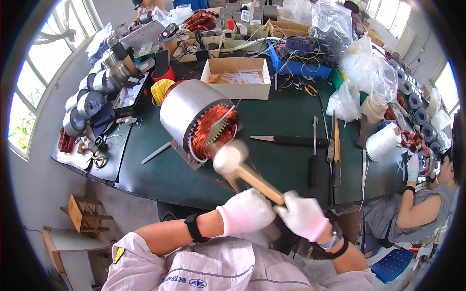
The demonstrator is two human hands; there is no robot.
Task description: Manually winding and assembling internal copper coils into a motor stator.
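Observation:
A mallet with a whitish round head (230, 156) and a wooden handle is gripped by my right hand (304, 216), gloved in white. Its head is blurred by motion and overlaps the near end of a motor stator (187, 111). This steel cylinder lies tilted on the table, orange-red copper windings (209, 130) bulging from its open end toward me. My left hand (247, 211), also gloved, is closed just below the mallet head. From it a tan stick-like tool (232, 183) points up toward the windings; the mallet head partly hides it.
On the green table (286, 167) lie a knife (291, 140), a screwdriver (314, 165), files and a grey pen-like tool (156, 153). Behind the stator stands a cardboard box (237, 89) with white strips. A white thread spool (383, 141) stands right; a co-worker (417, 208) sits beyond.

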